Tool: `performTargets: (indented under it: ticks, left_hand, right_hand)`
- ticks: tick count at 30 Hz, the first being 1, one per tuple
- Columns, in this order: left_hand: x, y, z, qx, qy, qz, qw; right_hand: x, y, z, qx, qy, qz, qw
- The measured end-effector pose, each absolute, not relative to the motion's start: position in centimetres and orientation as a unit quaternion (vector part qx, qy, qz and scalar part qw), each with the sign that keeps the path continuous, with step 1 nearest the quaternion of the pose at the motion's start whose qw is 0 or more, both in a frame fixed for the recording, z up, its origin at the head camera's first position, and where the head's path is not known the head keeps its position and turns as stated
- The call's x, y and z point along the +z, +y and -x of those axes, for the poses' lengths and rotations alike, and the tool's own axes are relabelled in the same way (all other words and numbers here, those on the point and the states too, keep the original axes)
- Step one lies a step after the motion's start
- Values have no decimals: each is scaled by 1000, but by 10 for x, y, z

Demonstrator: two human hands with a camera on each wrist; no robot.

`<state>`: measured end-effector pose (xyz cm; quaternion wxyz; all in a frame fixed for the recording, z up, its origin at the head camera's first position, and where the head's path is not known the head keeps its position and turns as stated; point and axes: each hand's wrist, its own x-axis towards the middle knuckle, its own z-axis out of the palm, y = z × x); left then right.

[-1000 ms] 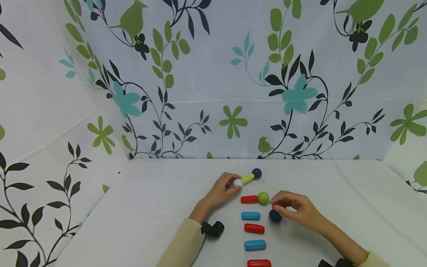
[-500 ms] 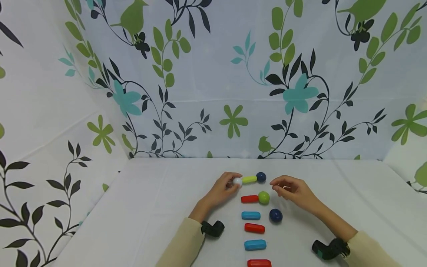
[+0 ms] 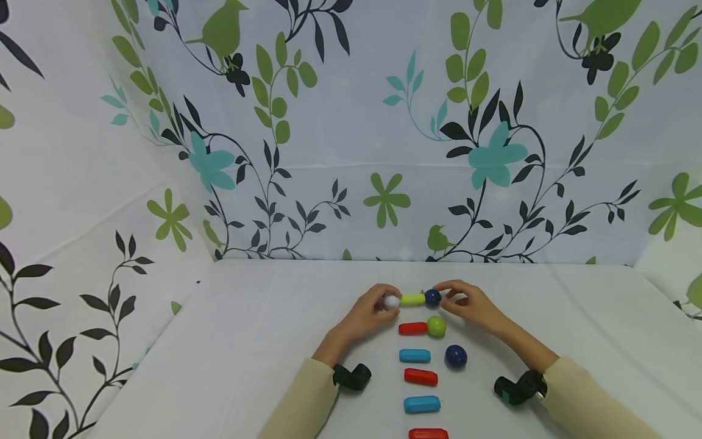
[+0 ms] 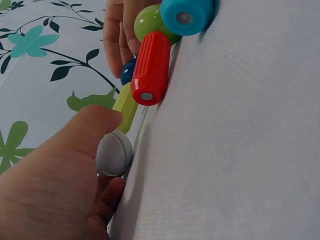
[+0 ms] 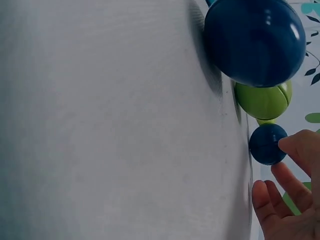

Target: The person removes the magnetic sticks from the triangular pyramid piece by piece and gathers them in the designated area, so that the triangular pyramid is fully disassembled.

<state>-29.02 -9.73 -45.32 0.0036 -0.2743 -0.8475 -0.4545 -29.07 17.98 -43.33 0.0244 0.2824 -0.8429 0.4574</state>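
Observation:
My left hand pinches a white ball at the left end of a yellow-green magnetic rod. At the rod's right end is a dark blue ball. My right hand has its thumb and a finger on that ball; the right wrist view shows the thumb on the dark blue ball with the other fingers spread. Nearer me, a red rod joins a green ball. A second dark blue ball lies loose to the right of a blue rod.
Below the blue rod, a column of loose rods runs toward me: a red rod, another blue rod and a red rod at the frame's bottom edge. A patterned cloth hangs behind the white table.
My right hand has left the loose dark blue ball and moved up to the far one, which it now touches. The yellow-green rod has swung from slanted to nearly level.

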Motion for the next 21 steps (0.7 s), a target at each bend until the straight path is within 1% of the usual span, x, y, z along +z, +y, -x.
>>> performTargets:
  ticks: [6,11,17,21]
  left_hand:
    - [-453,-97,291,-453,-847,278,12]
    - [-454,-97,291,-446,-849,282,25]
    - [-456,-95,292,-434,-861,265,36]
    - [-457,-92,291,-429,-864,257,58]
  right_hand:
    - [-439,175,299,452,-843,-291,4]
    - [-441,171,300,463,-836,-295,3]
    - [-443,171,302,457,-833,-313,-9]
    - [-443,171,304,444,-836,-321,-23]
